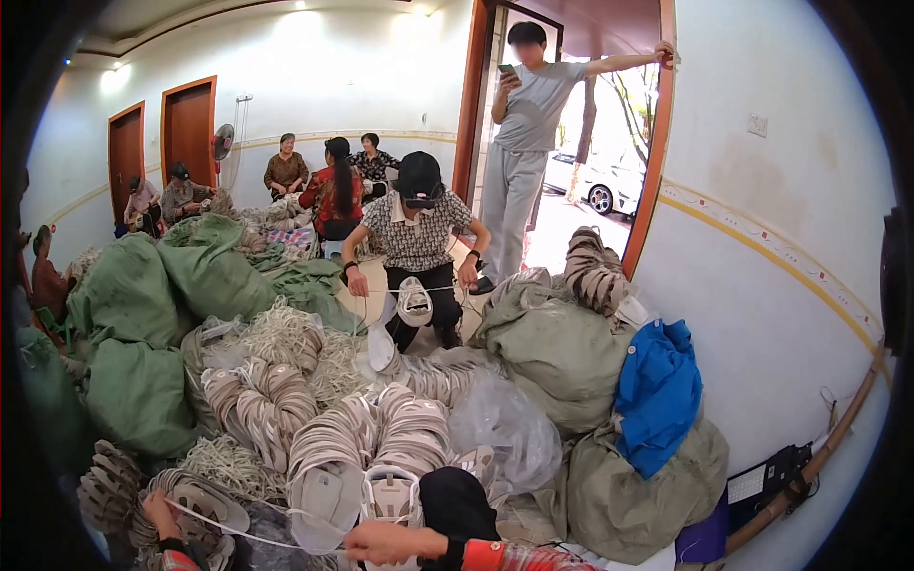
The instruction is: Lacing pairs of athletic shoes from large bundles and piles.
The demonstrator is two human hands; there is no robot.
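A white shoelace (252,536) is stretched between my two hands at the bottom of the view. My left hand (164,515) pinches one stretch of it beside a row of stacked shoe uppers (211,504). My right hand (388,542), in a red plaid sleeve with a dark cuff, is closed on the lace farther right. Just beyond my right hand is a pale shoe upper (391,495) with its lacing part facing up; its lower end is partly hidden by the hand. Long rows of nested beige uppers (328,443) reach away from me.
Loose pale laces (233,468) lie heaped at left, near green sacks (143,395). Grey-green sacks (562,357), a blue cloth (657,395) and clear plastic (505,428) stand right. A co-worker (414,228) opposite stretches a lace over an upper; another person (538,124) stands in the doorway.
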